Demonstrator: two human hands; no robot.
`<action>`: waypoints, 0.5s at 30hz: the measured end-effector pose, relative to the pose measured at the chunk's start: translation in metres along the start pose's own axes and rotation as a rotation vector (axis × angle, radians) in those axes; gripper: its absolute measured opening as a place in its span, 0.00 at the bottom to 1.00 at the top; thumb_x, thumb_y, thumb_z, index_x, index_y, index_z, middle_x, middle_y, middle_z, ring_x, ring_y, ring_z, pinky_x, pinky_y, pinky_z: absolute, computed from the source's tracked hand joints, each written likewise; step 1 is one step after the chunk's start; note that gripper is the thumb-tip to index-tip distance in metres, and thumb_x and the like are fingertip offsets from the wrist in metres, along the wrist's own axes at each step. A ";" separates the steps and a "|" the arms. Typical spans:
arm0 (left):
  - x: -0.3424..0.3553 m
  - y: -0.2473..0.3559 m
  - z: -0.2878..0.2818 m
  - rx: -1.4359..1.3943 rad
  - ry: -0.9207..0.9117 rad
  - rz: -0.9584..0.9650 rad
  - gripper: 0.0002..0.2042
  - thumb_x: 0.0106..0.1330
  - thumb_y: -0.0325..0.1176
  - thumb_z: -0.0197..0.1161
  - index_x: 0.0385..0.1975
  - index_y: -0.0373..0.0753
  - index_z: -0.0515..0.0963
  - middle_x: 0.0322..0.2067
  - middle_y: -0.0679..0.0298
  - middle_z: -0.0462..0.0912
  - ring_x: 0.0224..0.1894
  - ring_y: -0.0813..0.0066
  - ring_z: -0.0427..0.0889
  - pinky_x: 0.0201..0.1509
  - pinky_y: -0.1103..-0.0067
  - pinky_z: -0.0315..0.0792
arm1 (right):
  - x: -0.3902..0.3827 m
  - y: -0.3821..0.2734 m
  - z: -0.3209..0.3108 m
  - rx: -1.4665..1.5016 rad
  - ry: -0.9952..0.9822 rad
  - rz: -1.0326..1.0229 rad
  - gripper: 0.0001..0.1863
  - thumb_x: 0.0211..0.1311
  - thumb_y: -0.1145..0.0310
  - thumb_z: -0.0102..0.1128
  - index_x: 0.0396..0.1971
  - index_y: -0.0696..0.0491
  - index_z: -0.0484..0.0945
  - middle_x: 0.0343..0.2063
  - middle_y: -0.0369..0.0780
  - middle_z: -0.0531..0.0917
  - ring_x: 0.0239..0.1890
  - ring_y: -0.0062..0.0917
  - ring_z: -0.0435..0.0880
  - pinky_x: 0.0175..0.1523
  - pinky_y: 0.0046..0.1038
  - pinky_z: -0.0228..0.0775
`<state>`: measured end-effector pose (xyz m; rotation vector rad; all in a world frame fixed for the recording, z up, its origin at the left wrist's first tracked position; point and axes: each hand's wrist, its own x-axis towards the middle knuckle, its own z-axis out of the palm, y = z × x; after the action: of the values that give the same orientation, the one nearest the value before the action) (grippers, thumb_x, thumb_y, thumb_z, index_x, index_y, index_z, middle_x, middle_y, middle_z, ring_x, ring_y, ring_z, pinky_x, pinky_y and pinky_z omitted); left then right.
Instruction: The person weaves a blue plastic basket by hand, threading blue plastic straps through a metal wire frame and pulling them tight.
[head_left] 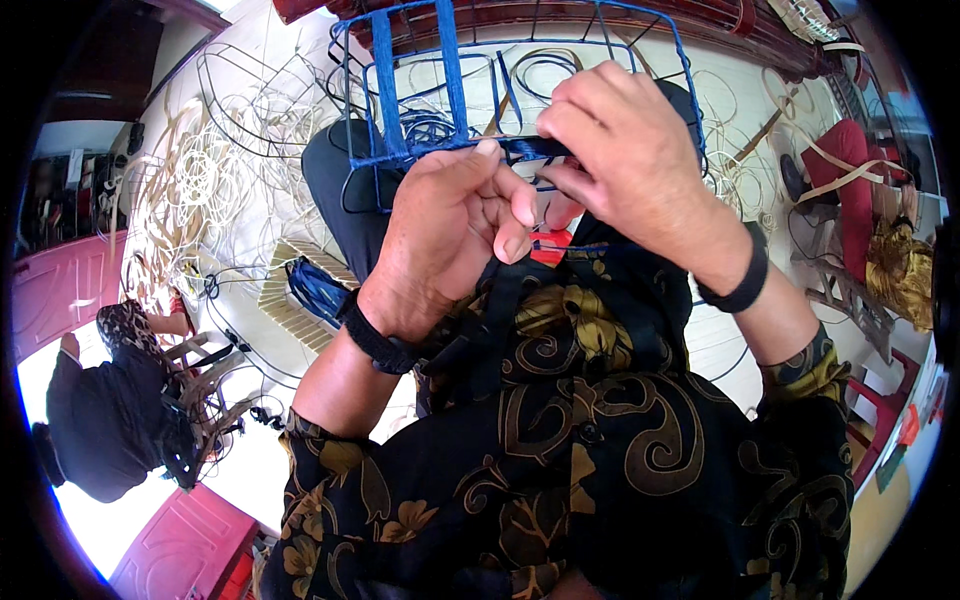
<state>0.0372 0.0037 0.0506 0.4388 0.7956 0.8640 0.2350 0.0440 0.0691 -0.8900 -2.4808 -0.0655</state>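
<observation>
A wire basket frame [390,158], blue and box-shaped, stands in front of me over my lap. Two upright bands of blue strands [448,70] are wound on its left part. Along its near rail runs a dark blue bundle of strands [528,149]. My left hand [425,225] is closed there, thumb on the rail, its other fingers curled beneath. Just right of it, my right hand [635,140] pinches the bundle with bent fingers; its fingertips are partly hidden. A thin blue strand crosses a small orange-red thing [549,248] below my hands.
Blue strands [318,292] lie in a pale slatted tray [283,312] at my left. Tangled pale strips [190,195] cover the floor beyond. A person in black [110,420] sits at far left, another in red trousers [843,160] at right near a wooden stool [850,318].
</observation>
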 end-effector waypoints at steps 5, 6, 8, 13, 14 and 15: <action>-0.001 -0.001 -0.004 -0.049 -0.053 0.004 0.27 0.81 0.38 0.38 0.23 0.27 0.77 0.16 0.55 0.75 0.13 0.71 0.69 0.22 0.76 0.64 | -0.004 -0.009 0.018 -0.073 0.091 -0.048 0.08 0.49 0.68 0.61 0.31 0.51 0.76 0.31 0.35 0.73 0.37 0.28 0.75 0.39 0.29 0.68; -0.001 -0.002 -0.005 -0.070 -0.045 0.002 0.27 0.81 0.38 0.38 0.24 0.27 0.77 0.18 0.54 0.76 0.13 0.70 0.69 0.22 0.75 0.65 | -0.004 -0.011 0.018 -0.048 0.090 -0.054 0.08 0.49 0.68 0.61 0.31 0.52 0.77 0.31 0.35 0.73 0.37 0.28 0.75 0.38 0.29 0.68; 0.000 -0.003 -0.008 -0.092 -0.058 0.012 0.26 0.81 0.37 0.39 0.24 0.26 0.77 0.21 0.53 0.78 0.14 0.70 0.70 0.22 0.75 0.66 | -0.008 -0.010 0.018 -0.026 0.116 -0.067 0.09 0.49 0.69 0.61 0.32 0.53 0.78 0.32 0.36 0.74 0.37 0.28 0.76 0.38 0.28 0.69; 0.001 -0.007 -0.014 -0.102 -0.097 0.038 0.25 0.81 0.37 0.39 0.27 0.26 0.76 0.24 0.51 0.81 0.15 0.68 0.73 0.23 0.74 0.67 | -0.004 -0.009 0.010 0.007 0.141 -0.105 0.11 0.51 0.72 0.61 0.36 0.54 0.81 0.33 0.36 0.76 0.36 0.28 0.80 0.39 0.28 0.75; 0.002 -0.008 -0.013 -0.095 -0.078 0.046 0.24 0.81 0.38 0.40 0.29 0.26 0.76 0.24 0.51 0.81 0.15 0.68 0.73 0.23 0.74 0.68 | -0.003 -0.009 0.008 0.027 0.115 -0.095 0.11 0.52 0.72 0.61 0.37 0.54 0.81 0.33 0.36 0.77 0.36 0.28 0.82 0.38 0.28 0.77; 0.002 -0.008 -0.012 -0.087 -0.060 0.053 0.23 0.81 0.38 0.40 0.31 0.26 0.76 0.24 0.51 0.81 0.16 0.68 0.73 0.23 0.74 0.68 | -0.001 -0.009 0.005 0.046 0.089 -0.084 0.11 0.52 0.72 0.61 0.37 0.54 0.81 0.32 0.36 0.77 0.35 0.28 0.83 0.37 0.28 0.78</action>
<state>0.0326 0.0005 0.0368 0.4087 0.6916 0.9274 0.2283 0.0370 0.0653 -0.7471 -2.4259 -0.0745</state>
